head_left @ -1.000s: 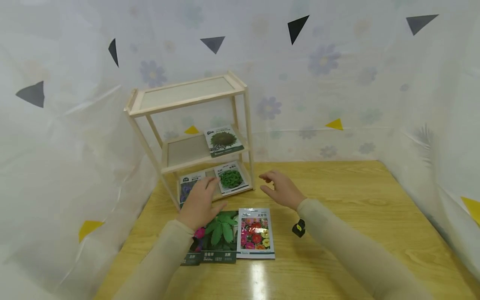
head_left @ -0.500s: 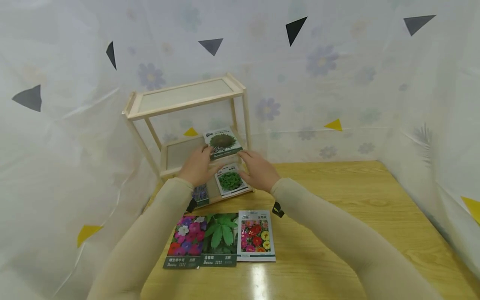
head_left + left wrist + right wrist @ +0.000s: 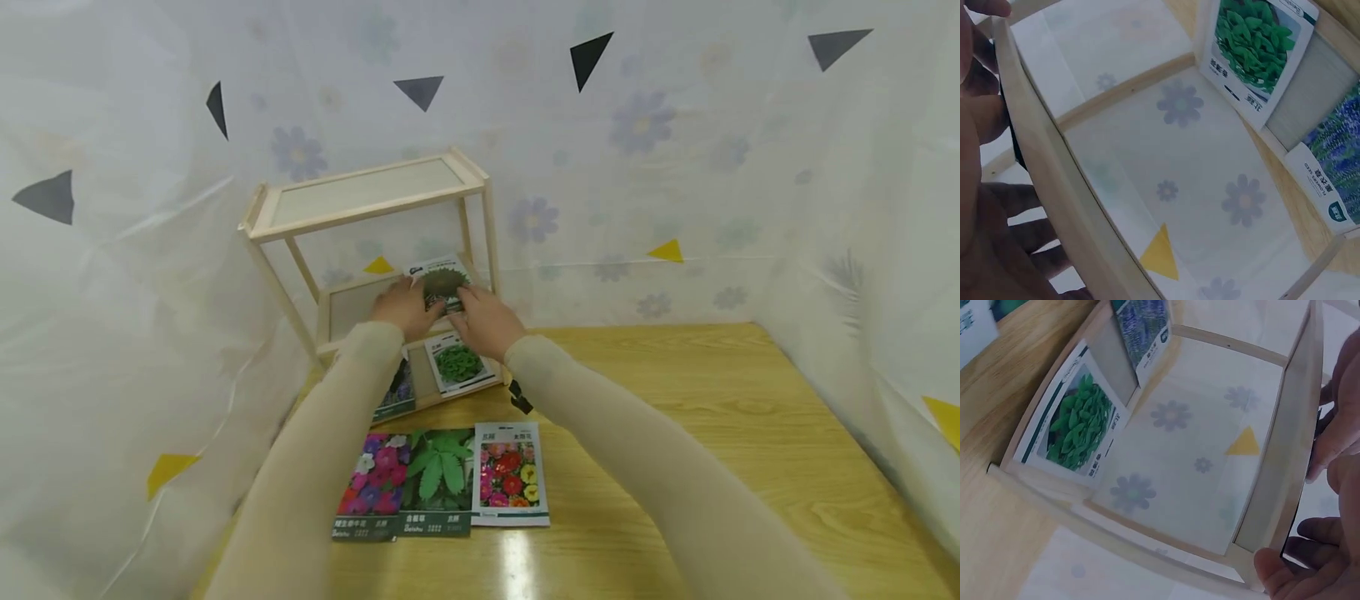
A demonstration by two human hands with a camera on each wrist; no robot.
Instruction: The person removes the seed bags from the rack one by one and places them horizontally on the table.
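Note:
A seed packet with a sunflower picture (image 3: 445, 277) lies on the middle shelf of a small wooden rack. My left hand (image 3: 405, 310) holds its front left part, thumb at the front edge and fingers on top. My right hand (image 3: 489, 323) holds the front right part, its fingers partly covering the picture. In the left wrist view, a narrow dark edge of the sunflower packet (image 3: 1016, 147) shows beyond the shelf rim, beside the left hand (image 3: 988, 206). In the right wrist view, the right hand (image 3: 1319, 547) is near the rim's end; how tightly it grips is hard to see.
The wooden rack (image 3: 367, 193) has a bare top. A green-leaf packet (image 3: 459, 367) and a lavender packet (image 3: 401, 396) lie on its bottom shelf. On the wooden table (image 3: 660, 400) lie packets of petunias (image 3: 375, 487), dark green leaves (image 3: 437, 487) and colourful flowers (image 3: 511, 483).
Both hands have risen from near the bottom shelf to the middle shelf. They have closed in on the sunflower packet's front corners, the right hand moving left. The packet looks nearly unmoved.

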